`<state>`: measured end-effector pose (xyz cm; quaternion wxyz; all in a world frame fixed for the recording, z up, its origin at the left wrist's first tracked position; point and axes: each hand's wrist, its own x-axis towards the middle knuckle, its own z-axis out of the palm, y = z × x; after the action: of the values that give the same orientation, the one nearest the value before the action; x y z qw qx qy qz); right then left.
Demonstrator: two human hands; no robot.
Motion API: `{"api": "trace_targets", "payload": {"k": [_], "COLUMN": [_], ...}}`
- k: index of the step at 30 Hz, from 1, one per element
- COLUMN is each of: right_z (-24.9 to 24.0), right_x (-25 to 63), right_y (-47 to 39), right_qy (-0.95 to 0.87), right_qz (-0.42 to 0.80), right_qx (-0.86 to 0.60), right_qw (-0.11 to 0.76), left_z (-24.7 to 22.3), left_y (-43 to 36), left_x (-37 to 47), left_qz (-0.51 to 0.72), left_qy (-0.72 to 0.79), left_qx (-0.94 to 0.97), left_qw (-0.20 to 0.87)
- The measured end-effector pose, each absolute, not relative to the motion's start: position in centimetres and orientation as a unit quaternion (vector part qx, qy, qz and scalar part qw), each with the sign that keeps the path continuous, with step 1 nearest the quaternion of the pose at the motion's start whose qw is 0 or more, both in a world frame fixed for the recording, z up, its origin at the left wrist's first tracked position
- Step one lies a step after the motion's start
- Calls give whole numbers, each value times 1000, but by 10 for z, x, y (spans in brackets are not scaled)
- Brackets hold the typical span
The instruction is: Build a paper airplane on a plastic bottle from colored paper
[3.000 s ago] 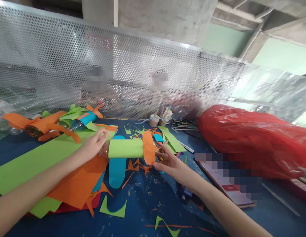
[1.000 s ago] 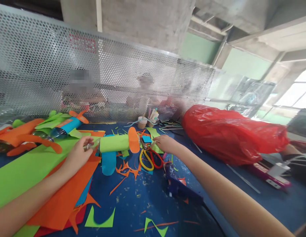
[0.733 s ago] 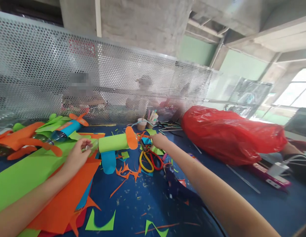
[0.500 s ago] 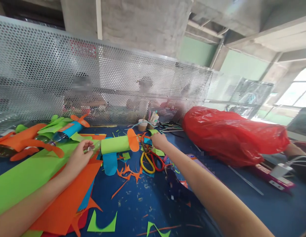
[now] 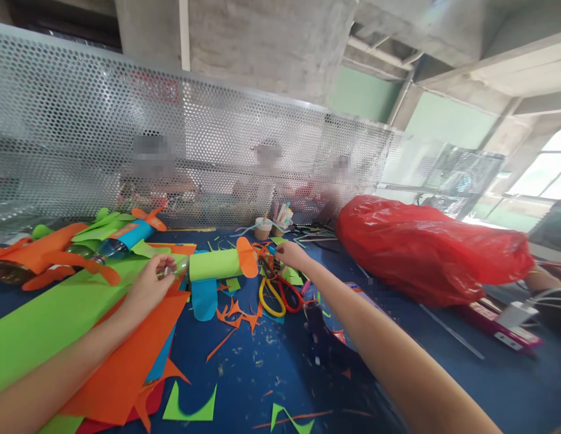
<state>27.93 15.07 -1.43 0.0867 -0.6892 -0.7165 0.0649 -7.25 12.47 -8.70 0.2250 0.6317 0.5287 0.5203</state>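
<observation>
A blue work surface (image 5: 271,367) strewn with paper scraps runs up to a perforated metal screen (image 5: 81,132) along its far edge. Near the right edge lies a bulging red plastic bag (image 5: 425,247). Toward the left edge a long lime-green paper sheet (image 5: 49,313) overlaps a large orange paper sheet (image 5: 122,367). At the far left corner lie finished bottle models wrapped in orange, green and blue paper (image 5: 81,241).

Around the middle of the surface lies a clear plastic bottle wrapped in a lime-green paper tube, with an orange paper disc at its right end and a blue paper strip hanging under it (image 5: 214,264). The left hand (image 5: 149,283) has its grip pinched narrow on the bottle's bare neck at the left end. The right hand (image 5: 291,254) rests just beyond the orange disc, fingers curled down on the paper scraps; whether its grip holds anything I cannot tell. Just nearer than that hand lie scissors with yellow and red loop handles (image 5: 278,292).

Against three seconds ago, the right hand has left the orange disc and gone farther out toward the far edge, the scissors have come into view, and the left hand has slid from the tube's side to the neck.
</observation>
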Motion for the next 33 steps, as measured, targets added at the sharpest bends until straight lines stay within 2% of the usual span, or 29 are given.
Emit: {"api": "trace_targets", "payload": {"k": [6,10,13,21,26,28,31,33], "right_z": [-4,9,19,35,31,24,13,6], "right_x": [288,284,278,257,235,226,215,211], "right_y": [139,114,89,31,6,-2,-12,-16], "right_qy": [-685,-673,-679,-708,-763,-775,-782,-792], "right_qz": [214,323,383,440,354,305,224,185], "right_qx": [-658,-580,-508,-432,-429,-425,-435,-430], "right_qw": [230,325,365,346,328,354,387,392], "left_z": [-83,-79,-78,-69,-37,-24,-18,-22], "left_y": [119,115,113,104,72,53,27,16], "left_x": [-68,-63,-62,-57,-43,-29,-5,8], "left_qz": [498,474,466,478,513,489,428,398], "left_qy": [517,489,472,480,481,457,418,383], "left_qx": [657,690,707,705,694,719,745,657], "left_qw": [230,245,247,211,155,188,295,513]}}
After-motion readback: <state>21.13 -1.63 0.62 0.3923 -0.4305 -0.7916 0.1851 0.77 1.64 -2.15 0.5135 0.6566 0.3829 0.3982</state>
